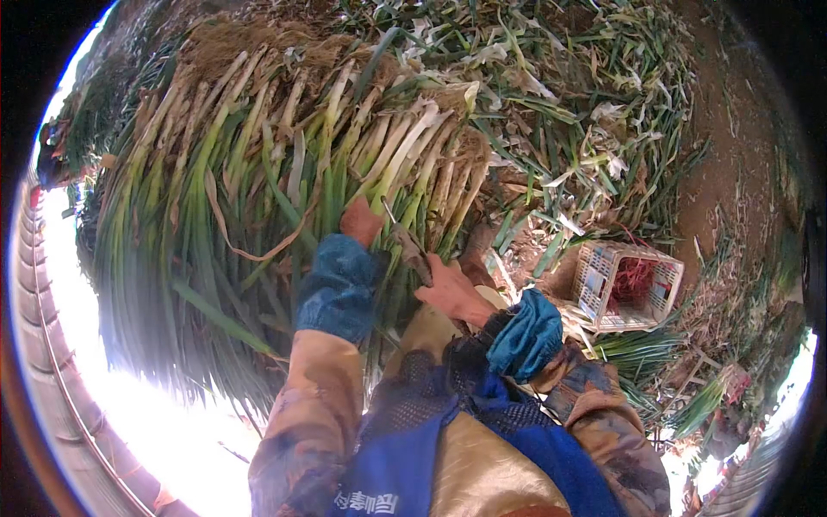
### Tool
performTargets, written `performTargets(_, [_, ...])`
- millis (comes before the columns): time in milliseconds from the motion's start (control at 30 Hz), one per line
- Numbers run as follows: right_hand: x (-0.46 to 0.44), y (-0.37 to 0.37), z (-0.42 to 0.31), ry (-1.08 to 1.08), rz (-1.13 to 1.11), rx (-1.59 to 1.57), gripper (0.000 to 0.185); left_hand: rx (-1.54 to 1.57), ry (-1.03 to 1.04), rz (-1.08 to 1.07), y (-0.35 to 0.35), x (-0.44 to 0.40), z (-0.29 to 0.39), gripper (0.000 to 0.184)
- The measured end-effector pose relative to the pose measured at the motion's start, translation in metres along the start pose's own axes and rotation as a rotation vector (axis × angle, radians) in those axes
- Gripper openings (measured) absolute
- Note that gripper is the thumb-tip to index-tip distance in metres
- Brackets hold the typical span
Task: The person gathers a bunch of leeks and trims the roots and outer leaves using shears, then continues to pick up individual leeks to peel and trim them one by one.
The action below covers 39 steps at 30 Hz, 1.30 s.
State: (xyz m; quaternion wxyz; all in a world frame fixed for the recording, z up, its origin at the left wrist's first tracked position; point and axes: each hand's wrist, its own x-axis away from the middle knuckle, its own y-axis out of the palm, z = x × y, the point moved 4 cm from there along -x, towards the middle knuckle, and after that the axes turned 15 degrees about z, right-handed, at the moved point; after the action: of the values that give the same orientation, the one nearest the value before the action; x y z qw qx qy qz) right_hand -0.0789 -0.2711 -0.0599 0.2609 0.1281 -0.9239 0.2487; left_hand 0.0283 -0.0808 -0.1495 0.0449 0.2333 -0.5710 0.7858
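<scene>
Where the right hand (455,295) lies near the body, its grip is closed on a slim tool (409,250), tip toward the leeks (258,181); the left hand (361,221) rests among them, and whether its grip is spread or pinching cannot be told. The leeks lie heaped ahead and to the left, roots (226,45) facing away. Each is probably light, an armful weighty; the leaves (164,284) likely bend and crease easily, while the shanks (405,155) should be firmer, though bruised if squeezed hard. Best hold: the pale shank, just short of the roots. Appearance, near to far: long green leaves, a few dry and tan; yellow-green necks; whitish shanks; matted brown roots. To the right: a crate (591,271) with red strands (633,280). Beyond: leaf scraps (586,112).
</scene>
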Motion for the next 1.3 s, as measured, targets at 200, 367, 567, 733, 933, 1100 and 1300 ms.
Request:
performTargets(200, [-0.017, -0.005, 0.004, 0.112, 0.058, 0.122, 0.053, 0.265, 0.051, -0.051, -0.002, 0.026, -0.011, 0.057])
performTargets(367, [0.027, 0.005, 0.001, 0.062, 0.001, 0.172, 0.051, 0.464, 0.079, -0.094, 0.000, 0.077, -0.054, 0.061])
performTargets(567, [-0.005, 0.046, 0.012, 0.037, 0.083, 0.194, 0.045, 0.610, -0.130, -0.137, -0.019, 0.163, -0.103, 0.064])
performTargets(733, [0.025, 0.050, 0.009, -0.054, 0.050, 0.249, 0.043, 0.726, -0.207, -0.013, -0.019, 0.190, -0.112, 0.063])
performTargets(933, [0.092, 0.048, -0.006, -0.154, -0.024, 0.273, 0.045, 0.537, -0.122, -0.002, -0.015, 0.184, -0.111, 0.063])
performTargets(1100, [0.045, 0.058, -0.012, 0.002, -0.028, 0.311, 0.046, 0.354, -0.170, -0.066, -0.027, 0.190, -0.101, 0.066])
performTargets(1300, [0.109, 0.074, -0.022, -0.242, 0.034, 0.287, 0.046, 0.507, -0.050, 0.082, -0.002, 0.188, -0.121, 0.065])
